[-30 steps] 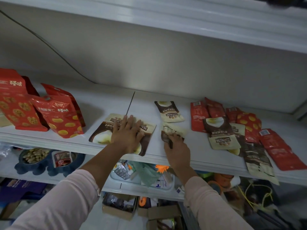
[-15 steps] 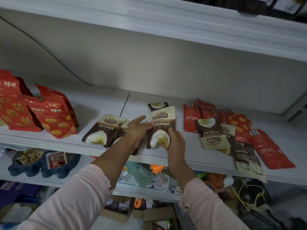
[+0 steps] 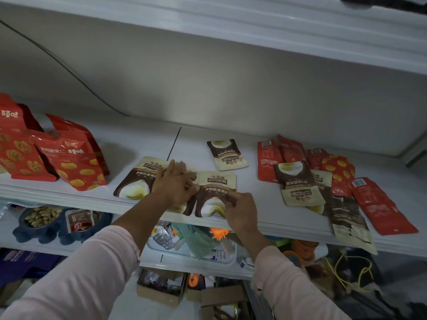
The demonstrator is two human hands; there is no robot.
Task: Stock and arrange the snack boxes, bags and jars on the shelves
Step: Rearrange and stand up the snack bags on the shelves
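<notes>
**Both hands on the nut pouches at the shelf's front edge**

The left hand (image 3: pixel 175 184) lies flat with fingers straight, its grip apart. It presses down on two overlapping brown pouches (image 3: pixel 136 183) near the middle of the front edge of the white shelf (image 3: pixel 268 195). The right hand (image 3: pixel 241 212) has its grip clamped on the lower part of a third pouch (image 3: pixel 217 185), with curled fingers pinching it. That pouch lies flat just beside the pressed pair, touching them, its bottom at the front edge. A fourth pouch (image 3: pixel 227 155) lies alone farther back. Red bags (image 3: pixel 71 160) stand toward the left end. Toward the right end lies a loose heap of red and brown packets (image 3: pixel 298 179), and one dark packet (image 3: pixel 349 222) overhangs the front edge.
</notes>
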